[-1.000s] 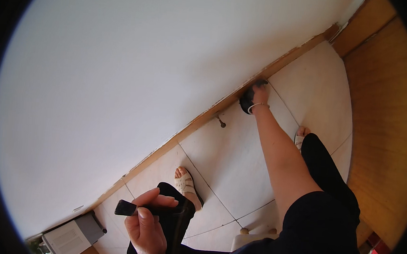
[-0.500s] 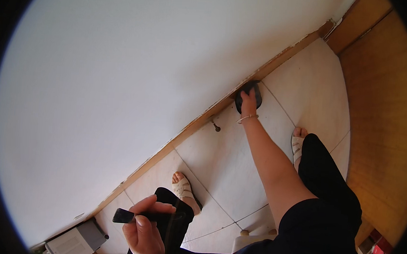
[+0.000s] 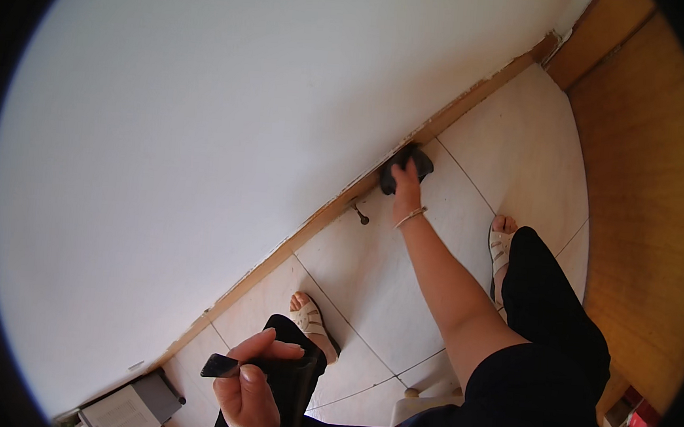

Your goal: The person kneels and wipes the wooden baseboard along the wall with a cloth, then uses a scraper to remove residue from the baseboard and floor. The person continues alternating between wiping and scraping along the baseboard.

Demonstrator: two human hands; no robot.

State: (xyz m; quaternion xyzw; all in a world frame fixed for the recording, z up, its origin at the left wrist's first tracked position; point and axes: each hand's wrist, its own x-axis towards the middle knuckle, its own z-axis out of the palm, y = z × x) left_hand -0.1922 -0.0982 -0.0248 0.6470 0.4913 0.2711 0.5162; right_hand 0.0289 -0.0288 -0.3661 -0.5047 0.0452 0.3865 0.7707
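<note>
My right hand reaches down to the foot of the white wall. Its fingers grip a black, rounded object whose kind I cannot make out, held against the wooden baseboard. Chipped, flaking paint runs along the top of that board. In the lower left, my left hand is raised off the floor and closed on a thin black object. A flat, blade-like end of it pokes out beyond the thumb; the rest is hard to see against my dark trousers.
A small doorstop projects near the baseboard, left of my right hand. Pale floor tiles lie between my sandalled feet. A wooden door or panel stands on the right. At the lower left is a grey-and-white box.
My right hand has slid a little left along the baseboard, and the black object in it has tilted. My left hand has shifted slightly right with its thin black object.
</note>
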